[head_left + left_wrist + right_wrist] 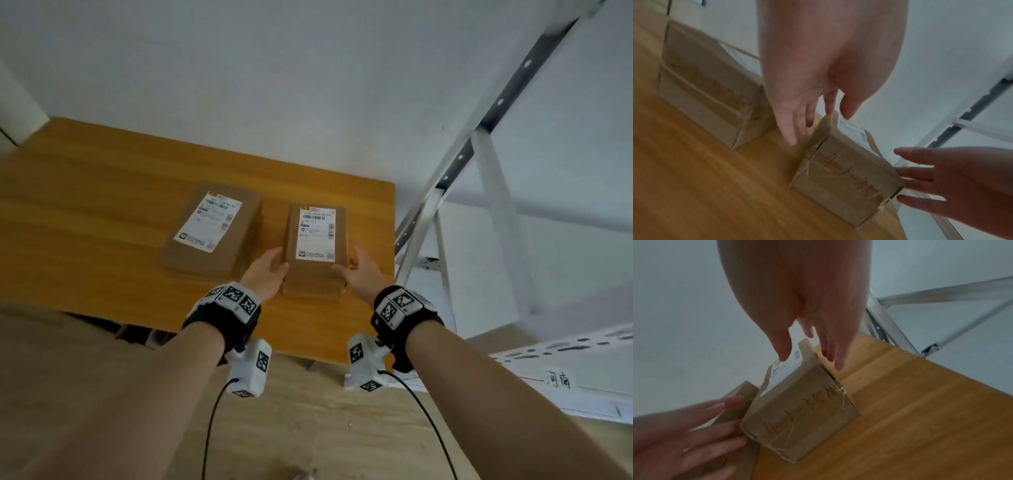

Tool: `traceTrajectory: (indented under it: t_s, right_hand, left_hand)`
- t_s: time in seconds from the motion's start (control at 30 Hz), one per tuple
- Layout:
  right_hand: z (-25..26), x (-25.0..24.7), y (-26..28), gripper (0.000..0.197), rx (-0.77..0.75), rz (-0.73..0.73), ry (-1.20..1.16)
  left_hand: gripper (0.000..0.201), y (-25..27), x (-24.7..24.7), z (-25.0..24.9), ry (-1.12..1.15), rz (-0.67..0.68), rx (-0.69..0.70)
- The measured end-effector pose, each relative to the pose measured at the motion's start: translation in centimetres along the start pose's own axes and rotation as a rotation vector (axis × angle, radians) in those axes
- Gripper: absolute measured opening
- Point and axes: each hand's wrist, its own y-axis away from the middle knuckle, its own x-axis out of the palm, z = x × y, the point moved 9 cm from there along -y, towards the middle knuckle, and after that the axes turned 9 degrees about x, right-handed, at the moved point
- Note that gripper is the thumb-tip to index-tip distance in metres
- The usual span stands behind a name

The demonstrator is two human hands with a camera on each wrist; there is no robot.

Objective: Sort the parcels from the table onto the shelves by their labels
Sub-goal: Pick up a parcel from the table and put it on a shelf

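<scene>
Two brown cardboard parcels with white shipping labels lie on the wooden table (85, 205). The right parcel (317, 240) has handwritten numbers on its near end (849, 178) (803, 415). My left hand (270, 270) (813, 123) is at its left side with straight, spread fingers and the thumb over the top edge. My right hand (359, 270) (812, 361) mirrors it at the right side, fingers straight. Both sets of fingertips reach the parcel's edges; firm contact is not clear through the blur. The left parcel (212, 229) (705, 91) lies untouched.
A white metal shelf rack (479, 161) stands just right of the table, with a handwritten label (558, 378) on its lower shelf edge. A white wall runs behind the table. Wooden floor lies below my arms.
</scene>
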Motion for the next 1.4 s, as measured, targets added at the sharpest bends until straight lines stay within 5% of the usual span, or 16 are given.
traceTrajectory:
  t_s: [0.2,0.33,0.53,1.4]
  right_hand:
    - [-2.4,1.3,-2.2,0.087,0.183,0.094,-0.111]
    - [-2.3,1.8,-2.6,0.077,0.179,0.134,-0.202]
    - [-1.3,1.2,-1.8,0.093,0.153,0.123,-0.242]
    - [13.3,-8.4,15.0,0.094,-0.391,0.014,-0.255]
  left_hand:
    - [0.059,-2.4,1.5,1.8,0.148,0.056,-0.065]
    - [0.062,-2.8,1.7,2.4,0.361,0.021,-0.134]
    - [0.065,-2.0,0.6,1.1,0.432,0.006,-0.089]
    - [0.069,11.9,-10.2,-15.8,0.44,-0.24,0.278]
